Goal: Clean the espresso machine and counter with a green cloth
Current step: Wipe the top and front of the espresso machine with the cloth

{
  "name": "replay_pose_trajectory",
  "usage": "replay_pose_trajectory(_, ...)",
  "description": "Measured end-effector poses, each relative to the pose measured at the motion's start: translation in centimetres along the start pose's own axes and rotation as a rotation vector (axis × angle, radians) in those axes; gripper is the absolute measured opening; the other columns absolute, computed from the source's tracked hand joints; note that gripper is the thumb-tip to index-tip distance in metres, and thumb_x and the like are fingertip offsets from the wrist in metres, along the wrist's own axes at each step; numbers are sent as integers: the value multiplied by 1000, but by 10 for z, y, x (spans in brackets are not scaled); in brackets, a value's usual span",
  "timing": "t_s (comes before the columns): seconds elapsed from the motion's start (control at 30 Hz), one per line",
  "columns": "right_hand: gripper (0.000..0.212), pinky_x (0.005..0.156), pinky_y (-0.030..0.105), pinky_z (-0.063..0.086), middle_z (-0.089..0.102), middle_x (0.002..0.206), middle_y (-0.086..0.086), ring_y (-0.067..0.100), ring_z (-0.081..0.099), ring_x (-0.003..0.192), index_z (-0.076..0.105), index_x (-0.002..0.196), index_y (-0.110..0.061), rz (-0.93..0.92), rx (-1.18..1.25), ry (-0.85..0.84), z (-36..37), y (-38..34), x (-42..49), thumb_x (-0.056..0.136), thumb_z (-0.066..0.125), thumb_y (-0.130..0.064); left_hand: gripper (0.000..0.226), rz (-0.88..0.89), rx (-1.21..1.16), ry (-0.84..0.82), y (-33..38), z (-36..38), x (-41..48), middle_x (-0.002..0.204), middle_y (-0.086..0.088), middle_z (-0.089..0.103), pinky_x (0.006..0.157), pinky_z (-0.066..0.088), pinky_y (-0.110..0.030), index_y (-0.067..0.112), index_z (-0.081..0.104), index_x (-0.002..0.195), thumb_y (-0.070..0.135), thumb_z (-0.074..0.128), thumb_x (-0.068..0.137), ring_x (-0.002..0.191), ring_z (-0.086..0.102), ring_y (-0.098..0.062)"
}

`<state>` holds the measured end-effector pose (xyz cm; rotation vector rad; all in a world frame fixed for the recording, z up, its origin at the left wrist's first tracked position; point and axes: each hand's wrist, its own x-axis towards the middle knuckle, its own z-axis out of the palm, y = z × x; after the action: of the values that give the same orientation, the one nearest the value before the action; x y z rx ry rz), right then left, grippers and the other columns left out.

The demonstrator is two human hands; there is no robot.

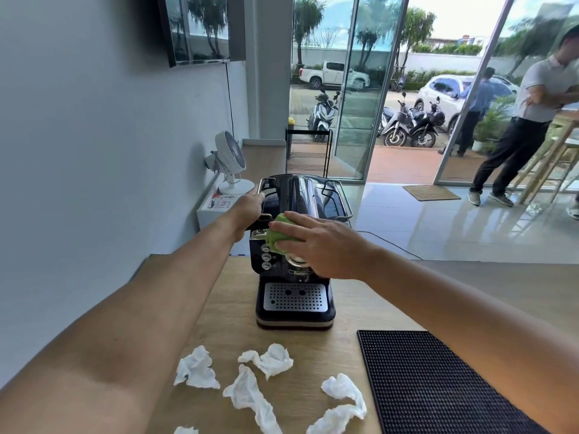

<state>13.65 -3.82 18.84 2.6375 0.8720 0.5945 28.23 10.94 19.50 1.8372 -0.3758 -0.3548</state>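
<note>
A dark blue espresso machine (296, 296) with a perforated metal drip tray stands on the wooden counter (351, 305). My right hand (326, 245) presses a bunched green cloth (279, 234) against the machine's upper front, just above its three knobs, fingers spread over the cloth. My left hand (249, 211) reaches past the left side and holds the machine near its top rail; the fingertips are hidden behind the body.
Several crumpled white tissues (247, 389) lie on the counter in front of the machine. A black rubber bar mat (438, 383) covers the near right. A small white fan (230, 164) sits on a shelf behind. People stand by the open glass door.
</note>
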Motion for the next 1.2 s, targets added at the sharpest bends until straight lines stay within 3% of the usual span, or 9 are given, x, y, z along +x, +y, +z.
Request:
replay_pose_trajectory(0.23,66,84,45,59,41,153,8,28,39,141,55,136,-11,62,155,91,4,15,-43,76,63,16,48,-2,33,8,-1,-1,-2,154,-6,29,115,20,-36,15,26,150,21,26,103,141,26,-21)
replay_pose_trajectory(0.37,58,98,49,52,44,150,10,37,38,139,53,138,-13,54,82,54,5,1,-15,85,39,5,31,23,28,11,0,0,0,131,-7,45,97,32,-32,26,49,120,18,26,102,115,40,-17)
replay_pose_trajectory(0.47,62,109,43,40,44,151,8,36,36,141,53,139,-15,50,44,63,8,0,-14,86,24,-2,42,36,40,15,-2,0,0,142,-3,41,102,31,-32,19,36,144,20,26,103,123,38,-15)
replay_pose_trajectory(0.6,65,114,44,37,32,157,9,29,23,148,46,145,-13,59,56,129,21,14,-48,87,32,13,46,29,39,19,-2,2,0,147,-5,38,103,29,-31,17,30,148,19,24,102,126,36,-15)
replay_pose_trajectory(0.73,60,108,45,43,37,154,12,32,28,146,52,140,-9,139,75,237,36,22,-88,92,27,17,46,11,41,18,-2,2,-1,148,-5,39,111,30,-39,19,31,147,21,25,102,131,37,-20)
replay_pose_trajectory(0.93,49,86,44,57,56,138,13,32,56,123,65,124,-6,215,97,263,22,29,-103,93,30,8,43,21,43,23,1,5,-2,131,2,44,97,32,-29,12,33,146,16,23,104,118,40,-14)
replay_pose_trajectory(1.03,39,73,37,60,65,116,16,32,66,92,63,120,-1,357,223,475,-1,35,-83,89,42,8,45,20,71,26,0,3,0,147,-5,37,104,31,-32,13,26,149,16,25,104,129,37,-19)
replay_pose_trajectory(1.1,37,79,30,56,65,118,17,29,66,94,62,125,-1,509,383,586,-17,43,-53,92,47,7,48,14,86,25,1,0,3,146,-4,36,103,35,-33,18,21,151,17,25,104,129,37,-21)
replay_pose_trajectory(1.2,41,86,27,49,62,128,8,15,59,99,56,136,-14,793,583,357,-23,62,7,99,45,-1,46,25,106,24,3,0,4,133,-1,40,88,35,-28,21,27,149,17,25,103,112,37,-14)
